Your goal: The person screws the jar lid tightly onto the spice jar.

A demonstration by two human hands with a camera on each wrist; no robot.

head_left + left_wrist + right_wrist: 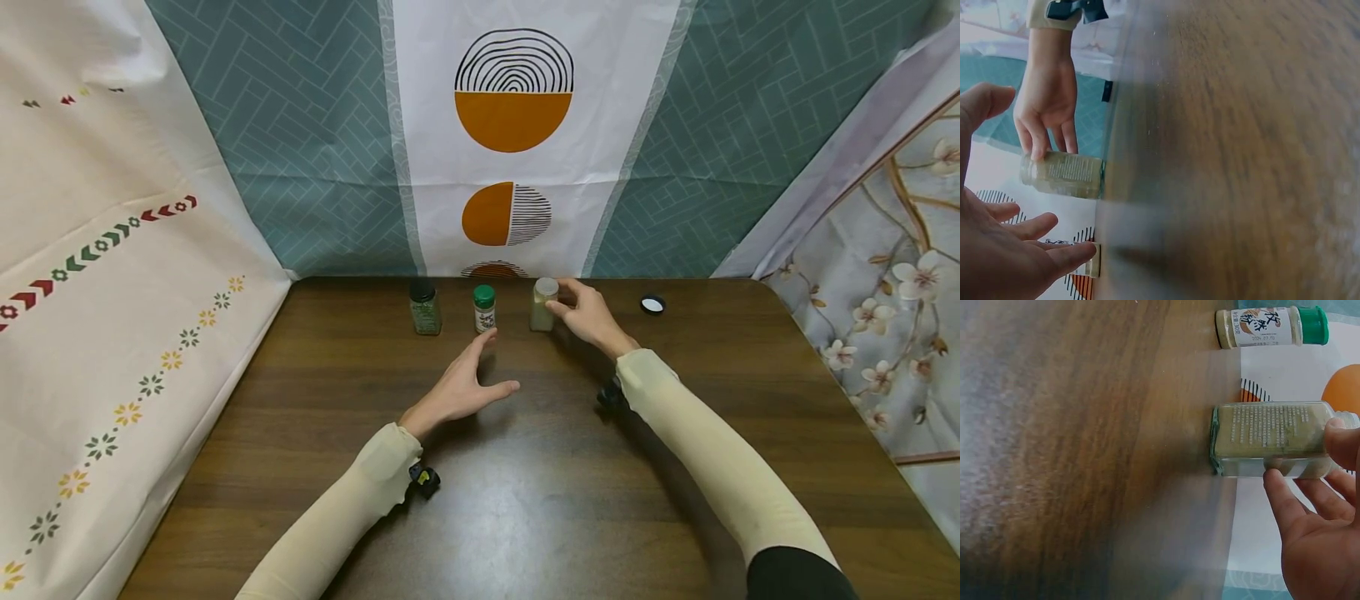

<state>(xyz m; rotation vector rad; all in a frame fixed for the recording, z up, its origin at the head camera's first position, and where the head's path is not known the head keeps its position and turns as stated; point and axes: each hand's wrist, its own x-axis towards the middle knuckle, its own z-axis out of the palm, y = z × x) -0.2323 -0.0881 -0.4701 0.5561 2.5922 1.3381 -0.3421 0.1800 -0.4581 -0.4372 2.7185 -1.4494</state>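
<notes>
A square glass spice jar (542,310) of greenish powder stands upright towards the back of the table, its top pale and without a dark cap. My right hand (588,317) holds it near the shoulder, thumb (1340,440) on one face and fingers (1279,494) along another. My left hand (459,387) hovers over the table, fingers spread and thumb apart, holding nothing. Just beyond its fingertips is a small shaker bottle (484,310) with a green cap and printed label. In the left wrist view, the left fingers partly hide that bottle.
A black-capped jar (425,308) of green flakes stands left of the green-capped bottle. To the right of my right hand lies a round black lid (652,305), pale inside up. Patterned cloths hang behind and beside the wooden table (525,500).
</notes>
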